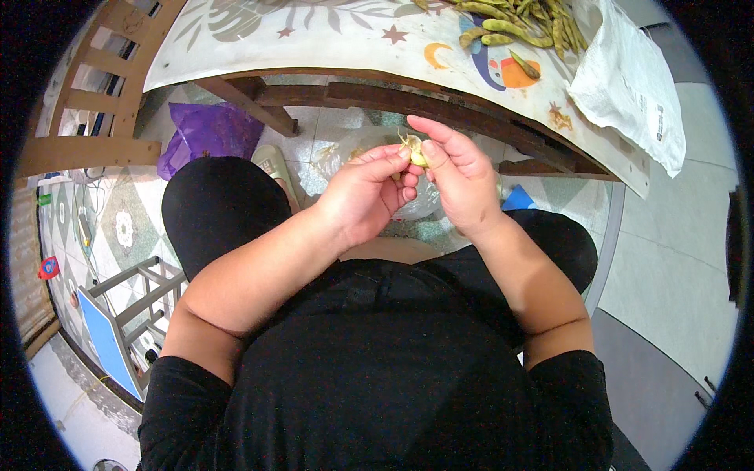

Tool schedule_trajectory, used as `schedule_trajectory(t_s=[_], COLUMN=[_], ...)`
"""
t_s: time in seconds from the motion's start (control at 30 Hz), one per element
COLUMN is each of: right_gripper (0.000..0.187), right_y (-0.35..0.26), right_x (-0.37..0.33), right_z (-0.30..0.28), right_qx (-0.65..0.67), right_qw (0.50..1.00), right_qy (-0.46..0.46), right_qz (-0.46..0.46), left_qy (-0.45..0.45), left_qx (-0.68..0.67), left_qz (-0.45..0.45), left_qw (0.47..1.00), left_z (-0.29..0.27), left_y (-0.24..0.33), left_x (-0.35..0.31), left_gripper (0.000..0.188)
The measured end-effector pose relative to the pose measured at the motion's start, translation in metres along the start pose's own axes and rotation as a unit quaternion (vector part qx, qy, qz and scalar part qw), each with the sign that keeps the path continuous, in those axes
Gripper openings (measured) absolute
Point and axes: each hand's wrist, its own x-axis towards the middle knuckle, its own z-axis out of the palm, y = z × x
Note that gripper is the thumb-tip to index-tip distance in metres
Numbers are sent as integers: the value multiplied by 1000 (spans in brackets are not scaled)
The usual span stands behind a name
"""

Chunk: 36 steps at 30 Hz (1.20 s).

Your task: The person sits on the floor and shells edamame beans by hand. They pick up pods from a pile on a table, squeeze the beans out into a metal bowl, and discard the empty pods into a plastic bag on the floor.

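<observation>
Over my lap, in front of the table edge, my two hands meet at a small pale yellow-green bean pod (418,158). My left hand (367,188) pinches its left side with thumb and fingertips. On the other side, the thumb of my right hand (462,174) presses against the pod, while its index finger is raised and stretched out. The pod looks split or frayed at the top; the fingers cover much of it. Several yellow-green bean pods (518,23) lie heaped at the far right of the table, with a single pod (525,64) apart from them.
A patterned cloth covers the wooden table (314,39). A white plastic bag (628,86) sits at its right end. Below are a clear plastic bag (334,157) behind my hands and a purple bag (208,133). To the left stand a slatted wooden chair (94,153) and a tipped blue-topped stool (110,337).
</observation>
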Motion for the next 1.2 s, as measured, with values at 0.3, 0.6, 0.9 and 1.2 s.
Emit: schedule_trajectory(t_s=[0.3, 0.6, 0.9, 1.2], right_gripper=[40, 44, 43, 31], right_y=[-4, -1, 4, -7], right_x=[3, 4, 4, 5], right_z=[-6, -7, -11, -16], right_qx=[-407, -473, -469, -488], right_qw=[889, 864, 881, 873], right_qy=[-44, -67, -32, -6], right_qz=[-204, -160, -59, -20], left_qy=[4, 35, 47, 114], left_qx=[-18, 118, 120, 340], left_qz=[-80, -48, -14, 25], left_qw=[997, 991, 992, 933], left_z=[-3, -11, -8, -15], left_y=[3, 5, 7, 8], left_x=[4, 7, 10, 14], left_gripper=[17, 18, 16, 14])
